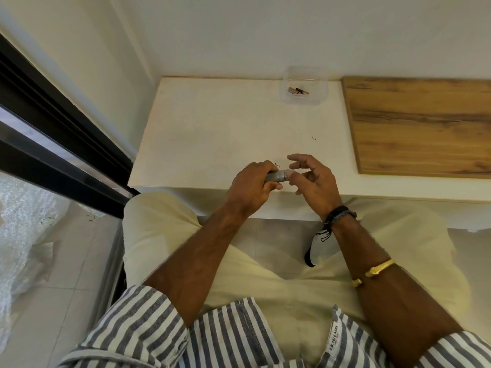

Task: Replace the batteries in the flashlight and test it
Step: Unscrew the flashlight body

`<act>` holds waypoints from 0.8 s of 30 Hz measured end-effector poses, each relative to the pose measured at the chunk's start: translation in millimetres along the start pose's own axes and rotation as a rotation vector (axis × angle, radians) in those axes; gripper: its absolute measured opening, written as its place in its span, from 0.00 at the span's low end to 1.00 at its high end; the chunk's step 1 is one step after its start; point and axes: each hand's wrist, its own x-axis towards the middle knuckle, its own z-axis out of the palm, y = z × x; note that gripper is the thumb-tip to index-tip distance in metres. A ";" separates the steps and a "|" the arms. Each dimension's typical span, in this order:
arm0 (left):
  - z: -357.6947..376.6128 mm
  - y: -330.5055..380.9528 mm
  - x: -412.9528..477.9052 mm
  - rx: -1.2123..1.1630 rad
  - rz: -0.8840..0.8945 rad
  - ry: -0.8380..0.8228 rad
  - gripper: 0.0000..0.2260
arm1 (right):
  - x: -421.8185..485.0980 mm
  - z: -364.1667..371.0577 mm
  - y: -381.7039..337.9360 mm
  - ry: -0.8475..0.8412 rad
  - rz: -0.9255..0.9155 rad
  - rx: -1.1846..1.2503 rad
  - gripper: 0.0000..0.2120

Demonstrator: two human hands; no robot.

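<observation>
A small grey metal flashlight (pixel 276 176) lies crosswise in my left hand (pixel 252 184), which is closed around its body over the near edge of the white table (pixel 212 134). My right hand (pixel 313 176) is at the flashlight's right end, thumb and a finger touching its tip, the other fingers spread. Whether the end cap is on or off is hidden by the fingers. Several copper-and-black batteries (pixel 298 91) lie in a clear plastic container (pixel 303 86) at the table's far edge.
A wooden board (pixel 419 123) covers the right part of the table. White walls stand behind and to the left. A dark window frame (pixel 53 134) runs along the left side. A black strap (pixel 309 254) hangs by my right wrist over my lap.
</observation>
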 end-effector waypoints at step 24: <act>1.0 1.5 -0.2 -0.022 0.019 -0.007 0.13 | -0.4 -0.4 -0.2 -0.019 -0.009 -0.096 0.07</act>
